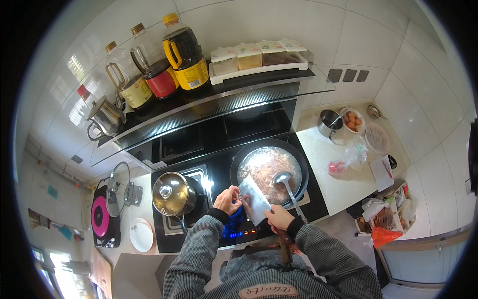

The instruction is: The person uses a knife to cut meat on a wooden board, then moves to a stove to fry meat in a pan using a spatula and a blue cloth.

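Note:
My right hand (280,217) grips a cleaver (254,200) where its broad steel blade meets the brown handle. The blade is tilted over the near left rim of a dark wok (236,164). My left hand (227,202) is at the blade's left edge with its fingertips bunched together. Whether they pinch the blade or something small cannot be made out. Pale, bubbling broth with brownish bits (267,164) fills the wok. A steel ladle (283,178) rests in it, its handle leaning over the near rim.
Left of the wok stands a lidded saucepan (174,194) on the black cooktop (164,239). A white plate (142,234), a glass lid (118,188) and a pink-topped appliance (99,216) are further left. Bottles (192,74) and a seasoning rack (257,69) line the range hood. Eggs (352,120) sit right.

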Tool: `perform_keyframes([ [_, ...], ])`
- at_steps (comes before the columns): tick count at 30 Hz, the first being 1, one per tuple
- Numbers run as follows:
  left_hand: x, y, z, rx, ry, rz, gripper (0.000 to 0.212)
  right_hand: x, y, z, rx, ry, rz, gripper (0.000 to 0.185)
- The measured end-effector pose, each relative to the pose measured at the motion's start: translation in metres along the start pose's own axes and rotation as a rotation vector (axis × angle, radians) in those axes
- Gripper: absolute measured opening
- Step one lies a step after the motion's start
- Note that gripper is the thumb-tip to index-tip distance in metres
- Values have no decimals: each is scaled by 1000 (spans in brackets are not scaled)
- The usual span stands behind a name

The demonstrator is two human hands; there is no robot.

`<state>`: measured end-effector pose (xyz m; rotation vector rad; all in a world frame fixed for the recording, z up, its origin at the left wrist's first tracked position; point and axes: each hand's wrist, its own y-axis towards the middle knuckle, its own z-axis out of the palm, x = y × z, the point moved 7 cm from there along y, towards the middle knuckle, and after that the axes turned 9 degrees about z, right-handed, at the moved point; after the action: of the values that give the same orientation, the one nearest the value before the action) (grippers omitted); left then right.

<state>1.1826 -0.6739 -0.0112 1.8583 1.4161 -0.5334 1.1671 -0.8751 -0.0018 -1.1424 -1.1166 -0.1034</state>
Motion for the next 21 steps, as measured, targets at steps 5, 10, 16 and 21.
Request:
perform_keyframes([
  [5,0,3,5,48,-61,-82,27,-5,15,2,-37,-20,-79,28],
  [10,12,7,2,25,-152,-170,26,-5,22,-1,-25,-30,-26,29],
  [16,25,17,7,30,-147,-236,25,-4,45,-2,-153,-57,-59,28],
  [21,46,13,2,48,-172,-247,26,-3,37,-15,-118,181,-48,21],
])
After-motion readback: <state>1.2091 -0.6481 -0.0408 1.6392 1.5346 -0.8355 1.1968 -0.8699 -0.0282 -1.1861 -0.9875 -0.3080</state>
